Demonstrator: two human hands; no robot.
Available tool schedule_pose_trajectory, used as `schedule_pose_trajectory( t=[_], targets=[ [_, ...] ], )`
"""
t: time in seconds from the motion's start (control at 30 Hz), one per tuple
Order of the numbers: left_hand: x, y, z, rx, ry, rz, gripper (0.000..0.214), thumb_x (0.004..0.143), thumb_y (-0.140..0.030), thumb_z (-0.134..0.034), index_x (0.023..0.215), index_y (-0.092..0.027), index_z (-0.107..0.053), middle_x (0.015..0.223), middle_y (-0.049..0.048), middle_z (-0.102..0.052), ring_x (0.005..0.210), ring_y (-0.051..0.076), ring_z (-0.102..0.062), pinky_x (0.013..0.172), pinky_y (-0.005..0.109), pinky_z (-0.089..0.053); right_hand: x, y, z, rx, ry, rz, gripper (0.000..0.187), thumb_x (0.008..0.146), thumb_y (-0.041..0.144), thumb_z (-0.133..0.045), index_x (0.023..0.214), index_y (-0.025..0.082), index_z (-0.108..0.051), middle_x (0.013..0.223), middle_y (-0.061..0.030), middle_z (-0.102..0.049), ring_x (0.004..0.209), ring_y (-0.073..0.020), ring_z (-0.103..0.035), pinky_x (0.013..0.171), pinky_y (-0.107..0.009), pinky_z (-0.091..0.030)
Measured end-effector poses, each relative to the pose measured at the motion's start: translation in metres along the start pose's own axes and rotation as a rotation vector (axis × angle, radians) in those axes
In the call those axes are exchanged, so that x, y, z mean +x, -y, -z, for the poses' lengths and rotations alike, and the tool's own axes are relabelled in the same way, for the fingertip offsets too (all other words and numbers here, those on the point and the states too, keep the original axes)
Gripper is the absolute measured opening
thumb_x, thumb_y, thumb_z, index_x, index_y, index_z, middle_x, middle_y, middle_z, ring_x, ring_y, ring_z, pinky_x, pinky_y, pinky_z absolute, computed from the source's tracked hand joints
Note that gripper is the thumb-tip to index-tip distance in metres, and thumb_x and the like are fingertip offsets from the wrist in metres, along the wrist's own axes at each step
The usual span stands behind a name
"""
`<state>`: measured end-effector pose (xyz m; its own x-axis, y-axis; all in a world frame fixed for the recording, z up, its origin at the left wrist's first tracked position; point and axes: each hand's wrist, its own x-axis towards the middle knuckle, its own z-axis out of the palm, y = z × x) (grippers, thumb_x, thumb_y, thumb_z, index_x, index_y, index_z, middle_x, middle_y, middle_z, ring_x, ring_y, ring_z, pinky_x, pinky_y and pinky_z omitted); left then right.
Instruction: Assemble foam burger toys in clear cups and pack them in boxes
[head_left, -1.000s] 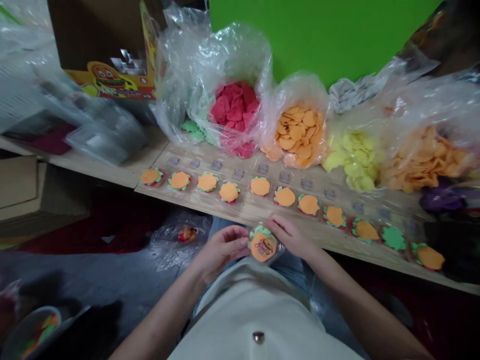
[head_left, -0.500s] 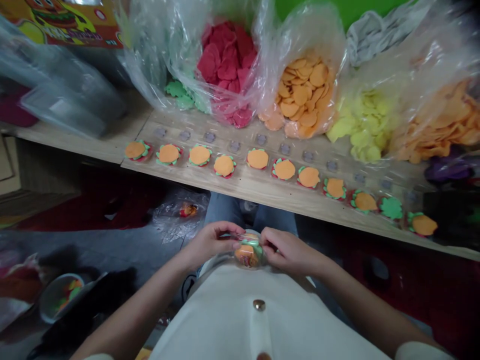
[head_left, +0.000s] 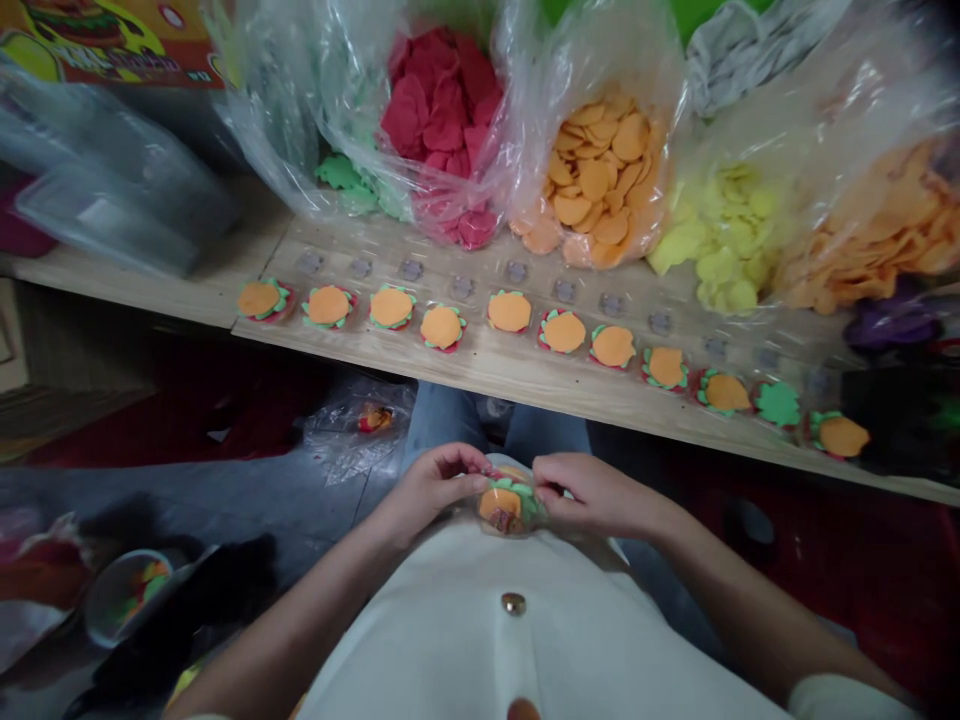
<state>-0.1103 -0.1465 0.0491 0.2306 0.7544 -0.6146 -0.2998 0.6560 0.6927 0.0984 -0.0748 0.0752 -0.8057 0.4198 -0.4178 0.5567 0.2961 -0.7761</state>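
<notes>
A small foam burger piece [head_left: 507, 503], orange with green and red layers, sits inside a clear wrapper close to my body. My left hand [head_left: 433, 488] pinches its left side and my right hand [head_left: 589, 492] pinches its right side, fingers closed on the wrapper. Above my hands, on the wooden shelf [head_left: 495, 368], runs a row of several orange-topped foam burgers [head_left: 441, 327].
Clear plastic bags stand behind the row: red foam shapes [head_left: 439, 110], orange discs [head_left: 600, 165], yellow pieces [head_left: 724, 240], more orange pieces [head_left: 892, 235]. A printed burger box [head_left: 105, 40] is at top left. A bowl [head_left: 120, 600] sits on the floor at lower left.
The burger piece came off the shelf edge toward my body, both hands still on it. The view tilted down, so the shelf and bags shifted up.
</notes>
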Motion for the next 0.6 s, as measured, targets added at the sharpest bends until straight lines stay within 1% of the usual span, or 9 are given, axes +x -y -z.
schedule_pose_trajectory(
  t=[0.1, 0.17, 0.27, 0.43, 0.53, 0.6],
  targets=[
    [0.006, -0.003, -0.006, 0.088, 0.083, 0.003, 0.020, 0.068, -0.026, -0.069, 0.083, -0.014, -0.064, 0.083, 0.0030, -0.065, 0.075, 0.013, -0.058, 0.071, 0.024, -0.044, 0.006, 0.005, 0.010, -0.140, 0.008, 0.065, 0.010, 0.075, 0.020, -0.048, 0.066, 0.018, -0.043, 0.063, 0.0032, -0.045, 0.057, -0.0093, -0.036, 0.052, -0.023, -0.023],
    [0.008, -0.004, -0.010, 0.187, 0.111, -0.028, 0.018, 0.069, -0.027, -0.068, 0.083, -0.015, -0.065, 0.083, 0.0032, -0.065, 0.075, 0.013, -0.057, 0.070, 0.025, -0.044, 0.010, 0.006, 0.009, -0.159, 0.054, 0.109, 0.010, 0.075, 0.020, -0.048, 0.067, 0.019, -0.044, 0.063, 0.0031, -0.046, 0.056, -0.0093, -0.036, 0.052, -0.023, -0.024],
    [0.007, -0.004, -0.013, 0.316, 0.115, -0.098, 0.015, 0.072, -0.027, -0.064, 0.082, -0.017, -0.066, 0.081, 0.0032, -0.065, 0.076, 0.014, -0.057, 0.070, 0.025, -0.044, 0.014, 0.003, 0.000, -0.158, 0.085, 0.152, 0.009, 0.077, 0.023, -0.048, 0.069, 0.019, -0.048, 0.065, 0.0029, -0.049, 0.056, -0.0096, -0.038, 0.053, -0.023, -0.025],
    [0.004, -0.003, -0.013, 0.547, 0.072, -0.246, 0.012, 0.077, -0.026, -0.059, 0.082, -0.019, -0.068, 0.082, 0.0034, -0.064, 0.080, 0.015, -0.057, 0.074, 0.026, -0.043, 0.014, -0.001, -0.016, -0.219, 0.008, 0.132, 0.008, 0.079, 0.023, -0.045, 0.076, 0.020, -0.052, 0.066, 0.0021, -0.053, 0.059, -0.0111, -0.042, 0.055, -0.024, -0.025],
    [0.007, -0.001, -0.013, 0.541, 0.111, -0.250, 0.013, 0.077, -0.026, -0.059, 0.083, -0.019, -0.068, 0.083, 0.0036, -0.064, 0.080, 0.015, -0.057, 0.075, 0.026, -0.043, 0.012, -0.001, -0.017, -0.245, -0.013, 0.133, 0.009, 0.078, 0.021, -0.044, 0.074, 0.020, -0.051, 0.065, 0.0020, -0.053, 0.058, -0.0112, -0.042, 0.055, -0.025, -0.025],
    [0.009, 0.002, -0.012, 0.413, 0.136, -0.190, 0.014, 0.075, -0.027, -0.061, 0.084, -0.018, -0.067, 0.083, 0.0037, -0.063, 0.079, 0.014, -0.057, 0.073, 0.026, -0.043, 0.009, -0.001, -0.013, -0.252, -0.026, 0.111, 0.008, 0.078, 0.020, -0.044, 0.072, 0.019, -0.050, 0.064, 0.0017, -0.051, 0.058, -0.0111, -0.041, 0.054, -0.025, -0.023]
  ],
)
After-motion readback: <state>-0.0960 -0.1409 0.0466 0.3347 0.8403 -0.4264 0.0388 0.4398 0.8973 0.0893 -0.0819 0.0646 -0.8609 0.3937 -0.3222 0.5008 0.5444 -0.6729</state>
